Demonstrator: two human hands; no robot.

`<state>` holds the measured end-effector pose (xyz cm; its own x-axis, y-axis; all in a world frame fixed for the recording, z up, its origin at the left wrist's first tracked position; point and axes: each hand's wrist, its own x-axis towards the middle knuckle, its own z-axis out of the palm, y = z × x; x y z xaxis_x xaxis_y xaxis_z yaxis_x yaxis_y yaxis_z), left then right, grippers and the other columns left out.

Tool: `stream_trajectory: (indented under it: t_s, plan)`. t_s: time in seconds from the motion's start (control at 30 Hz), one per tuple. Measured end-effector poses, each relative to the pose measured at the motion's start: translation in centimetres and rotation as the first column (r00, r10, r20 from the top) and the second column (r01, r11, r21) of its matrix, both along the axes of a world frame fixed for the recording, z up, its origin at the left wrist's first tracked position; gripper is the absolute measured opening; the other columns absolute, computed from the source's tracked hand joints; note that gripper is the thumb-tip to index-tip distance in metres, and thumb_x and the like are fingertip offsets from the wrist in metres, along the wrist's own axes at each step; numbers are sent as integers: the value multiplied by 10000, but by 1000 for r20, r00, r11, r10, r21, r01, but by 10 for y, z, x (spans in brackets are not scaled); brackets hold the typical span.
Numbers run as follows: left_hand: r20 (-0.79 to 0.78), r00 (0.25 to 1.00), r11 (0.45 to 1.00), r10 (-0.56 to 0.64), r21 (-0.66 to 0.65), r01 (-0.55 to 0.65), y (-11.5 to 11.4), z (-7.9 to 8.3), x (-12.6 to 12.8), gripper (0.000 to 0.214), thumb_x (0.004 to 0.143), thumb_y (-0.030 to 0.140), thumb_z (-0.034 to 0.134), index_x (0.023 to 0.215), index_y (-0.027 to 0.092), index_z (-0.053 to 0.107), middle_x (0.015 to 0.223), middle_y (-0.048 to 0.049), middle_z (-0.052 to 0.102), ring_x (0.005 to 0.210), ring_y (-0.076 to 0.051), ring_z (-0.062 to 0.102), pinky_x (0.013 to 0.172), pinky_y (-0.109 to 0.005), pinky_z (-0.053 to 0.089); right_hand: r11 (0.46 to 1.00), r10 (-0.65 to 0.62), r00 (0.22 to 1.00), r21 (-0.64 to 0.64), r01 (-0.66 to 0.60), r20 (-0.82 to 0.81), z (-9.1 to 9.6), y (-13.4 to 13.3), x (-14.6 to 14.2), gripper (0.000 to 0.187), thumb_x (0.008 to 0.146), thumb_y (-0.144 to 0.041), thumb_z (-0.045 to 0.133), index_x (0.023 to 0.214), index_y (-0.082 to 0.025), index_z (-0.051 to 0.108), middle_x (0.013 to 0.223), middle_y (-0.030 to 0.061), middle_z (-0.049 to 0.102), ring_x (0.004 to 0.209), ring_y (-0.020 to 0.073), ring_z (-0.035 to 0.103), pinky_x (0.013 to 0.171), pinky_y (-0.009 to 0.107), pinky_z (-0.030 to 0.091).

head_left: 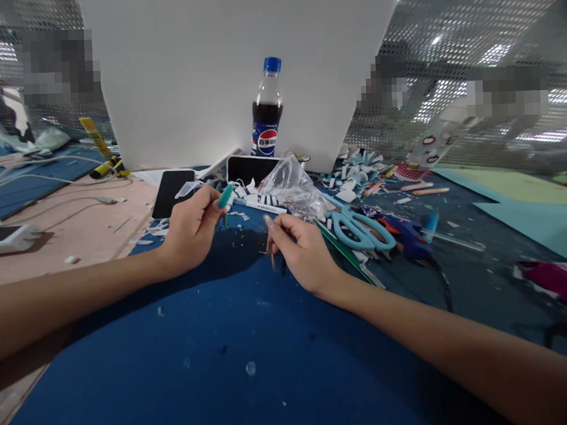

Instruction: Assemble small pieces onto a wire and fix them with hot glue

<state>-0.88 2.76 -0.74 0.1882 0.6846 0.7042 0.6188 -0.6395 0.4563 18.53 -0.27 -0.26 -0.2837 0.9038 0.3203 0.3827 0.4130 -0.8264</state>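
My left hand [191,229] is closed around a small teal-tipped tool [225,196], which it holds upright over the blue felt sheet [223,338]. My right hand [299,249] is pinched on a thin small stick-like piece [272,257] that points down at the felt; I cannot name it. The two hands are a short way apart. Just behind them lies a crumpled clear plastic bag [294,186], and light-blue scissors [358,230] rest to the right of my right hand.
A cola bottle [266,111] stands against a white board [241,71] at the back. Two dark phones [172,193] lie before it. Paper scraps [356,173], a blue glue gun [412,239] with cord, and teal sheets [525,210] fill the right. A white charger [10,237] sits left.
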Motion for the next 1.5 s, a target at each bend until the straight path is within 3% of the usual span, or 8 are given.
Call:
stream_trajectory:
  t_s: [0.1, 0.33, 0.53, 0.77, 0.93, 1.07, 1.27, 1.5]
  plan:
    - [13, 1000, 1000, -12, -14, 12, 0, 0, 0, 229, 905, 270, 389, 701, 184, 446, 535, 50, 443, 449, -61, 395, 456, -194, 345, 999, 36, 997, -31, -38, -65, 0, -1, 0, 380, 914, -367, 411, 592, -175, 471, 546, -13, 506, 465, 91, 512, 509, 246, 436]
    - [-173, 980, 990, -93, 91, 110, -4, 4, 3, 205, 880, 205, 405, 682, 181, 453, 516, 46, 471, 432, -61, 419, 446, -188, 351, 975, 172, 969, -107, -193, -175, 0, -1, 0, 372, 922, -438, 358, 712, -170, 508, 590, -15, 528, 500, 88, 529, 569, 255, 450]
    - [-272, 956, 977, -112, 148, 156, -4, 5, 3, 226, 891, 244, 395, 681, 183, 454, 508, 53, 463, 422, -60, 422, 428, -179, 338, 980, 189, 981, -52, -191, -37, 1, -1, 1, 363, 919, -453, 353, 747, -174, 509, 637, -6, 531, 572, 99, 522, 560, 244, 415]
    - [-332, 928, 956, -168, 174, 235, -5, 1, 1, 215, 892, 228, 365, 695, 184, 440, 528, 43, 515, 431, -65, 447, 440, -176, 350, 931, 205, 947, 251, -267, 247, 4, -1, 0, 241, 885, -299, 500, 681, -184, 560, 697, 9, 590, 763, 149, 515, 797, 321, 393]
    - [-341, 928, 963, -151, 162, 216, -6, 1, 1, 247, 898, 265, 367, 680, 181, 447, 516, 44, 511, 416, -62, 430, 425, -175, 332, 926, 283, 939, 200, -321, 195, 7, -6, 0, 150, 850, -322, 537, 813, -181, 574, 820, 50, 622, 889, 188, 511, 731, 306, 436]
    - [-363, 915, 950, -175, 181, 253, -7, 2, 2, 276, 901, 286, 352, 659, 185, 437, 497, 38, 500, 417, -72, 428, 417, -181, 329, 896, 337, 900, 199, -397, 278, 7, -10, 0, 164, 817, -348, 592, 838, -187, 569, 825, 49, 623, 871, 195, 499, 719, 313, 428]
    - [-366, 911, 937, -188, 212, 279, -7, 0, 0, 210, 898, 231, 358, 707, 188, 432, 517, 40, 507, 423, -72, 428, 426, -179, 332, 918, 233, 942, 266, -295, 240, 2, -8, -1, 318, 950, -296, 329, 700, -191, 495, 688, 39, 577, 744, 164, 520, 715, 316, 417]
    - [-365, 914, 935, -175, 229, 271, -8, 0, 0, 198, 895, 209, 360, 709, 192, 429, 525, 35, 511, 424, -82, 440, 435, -189, 343, 948, 208, 968, 216, -235, 140, 4, -8, 1, 320, 951, -301, 322, 697, -195, 485, 634, 8, 553, 652, 130, 538, 647, 270, 430]
